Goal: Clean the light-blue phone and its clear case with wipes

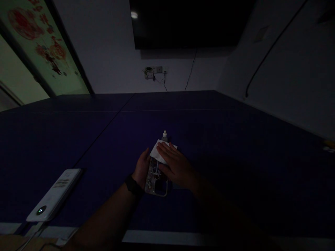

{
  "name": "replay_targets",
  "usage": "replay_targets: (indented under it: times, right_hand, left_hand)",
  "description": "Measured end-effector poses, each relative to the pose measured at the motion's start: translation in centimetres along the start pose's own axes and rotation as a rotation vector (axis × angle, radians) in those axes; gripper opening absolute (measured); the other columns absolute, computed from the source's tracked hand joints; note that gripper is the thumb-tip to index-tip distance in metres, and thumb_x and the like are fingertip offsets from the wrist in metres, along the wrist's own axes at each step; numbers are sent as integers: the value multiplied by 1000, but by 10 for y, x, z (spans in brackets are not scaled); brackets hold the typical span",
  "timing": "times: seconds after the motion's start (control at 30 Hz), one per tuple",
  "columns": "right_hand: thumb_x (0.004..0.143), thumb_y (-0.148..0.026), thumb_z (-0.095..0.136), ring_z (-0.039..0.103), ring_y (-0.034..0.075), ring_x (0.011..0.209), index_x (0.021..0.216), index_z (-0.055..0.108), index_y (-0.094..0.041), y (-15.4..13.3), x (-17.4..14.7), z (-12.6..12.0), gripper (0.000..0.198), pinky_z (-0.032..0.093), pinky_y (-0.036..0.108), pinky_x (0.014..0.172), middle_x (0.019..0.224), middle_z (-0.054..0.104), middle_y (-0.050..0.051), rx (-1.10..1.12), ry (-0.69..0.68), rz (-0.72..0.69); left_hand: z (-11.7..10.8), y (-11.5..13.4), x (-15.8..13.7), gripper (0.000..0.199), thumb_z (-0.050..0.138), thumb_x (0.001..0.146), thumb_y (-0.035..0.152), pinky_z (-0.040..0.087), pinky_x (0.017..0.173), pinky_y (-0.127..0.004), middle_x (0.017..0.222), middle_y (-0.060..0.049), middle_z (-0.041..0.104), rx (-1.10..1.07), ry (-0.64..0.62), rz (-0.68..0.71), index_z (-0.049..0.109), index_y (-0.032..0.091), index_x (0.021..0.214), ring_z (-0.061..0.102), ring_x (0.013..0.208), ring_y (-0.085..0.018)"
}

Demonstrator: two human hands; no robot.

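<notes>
Holds a patterned phone case over the bench with the left hand clamped along its edge, and lays the right hand flat, fingers unclosed, on a white tissue across its far end. Could bunch the tissue by pressing unevenly, drop the case by loosening the left grip, or topple the dropper bottle just beyond by overreaching.

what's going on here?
In dim light, a person's left hand holds what looks like a patterned phone case by its side. The right hand lies on a white cloth over the case's far end, fingers outstretched. A white-capped bottle stands just beyond; a white device with a lit display lies off to the left on the blue table.
</notes>
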State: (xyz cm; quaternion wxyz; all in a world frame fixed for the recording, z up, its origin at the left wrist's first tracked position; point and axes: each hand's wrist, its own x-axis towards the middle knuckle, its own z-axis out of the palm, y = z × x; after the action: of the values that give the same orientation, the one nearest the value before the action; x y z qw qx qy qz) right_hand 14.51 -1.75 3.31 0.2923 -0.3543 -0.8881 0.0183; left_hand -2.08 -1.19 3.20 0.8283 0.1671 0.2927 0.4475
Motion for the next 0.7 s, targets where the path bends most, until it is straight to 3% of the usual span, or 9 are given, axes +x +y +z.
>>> replay_targets:
  times: [0.17,0.3,0.47,0.6,0.7]
  right_hand:
    - [101,-44,53,34,28,152,156,39,-14,-6,-1,-5,64,28,54,126,159,43,15,59,-91,-71]
    - [103,-38,48,46,25,145,148,52,-19,4,-3,-10,49,28,55,126,152,54,11,70,-44,-62]
    - [102,-42,50,36,26,151,154,42,-15,1,-3,-8,59,31,53,125,159,44,14,63,-54,-46]
    - [102,-39,53,46,24,145,147,53,-20,2,-4,-10,49,32,52,125,152,54,10,112,-89,-134]
    - [103,-34,50,46,26,145,147,52,-18,6,-4,-10,48,32,54,124,151,55,12,81,-35,-83]
  left_hand:
    - [2,-5,-2,70,29,103,59,51,90,-34,108,-17,76,-55,-91,19,60,6,136,74,96,-25]
    - [-3,-4,-4,81,32,96,72,52,89,-43,105,-18,76,54,-114,-60,56,9,142,74,91,-31]
    - [-11,-5,0,77,34,98,68,50,91,-40,109,-16,76,53,-120,-28,52,11,146,74,93,-30]
    - [-14,-3,2,85,34,95,72,50,91,-41,108,-20,75,30,-142,-29,51,5,145,74,89,-30]
    - [-14,-2,2,85,34,94,74,51,89,-44,109,-20,75,57,-149,-75,51,9,146,74,90,-32]
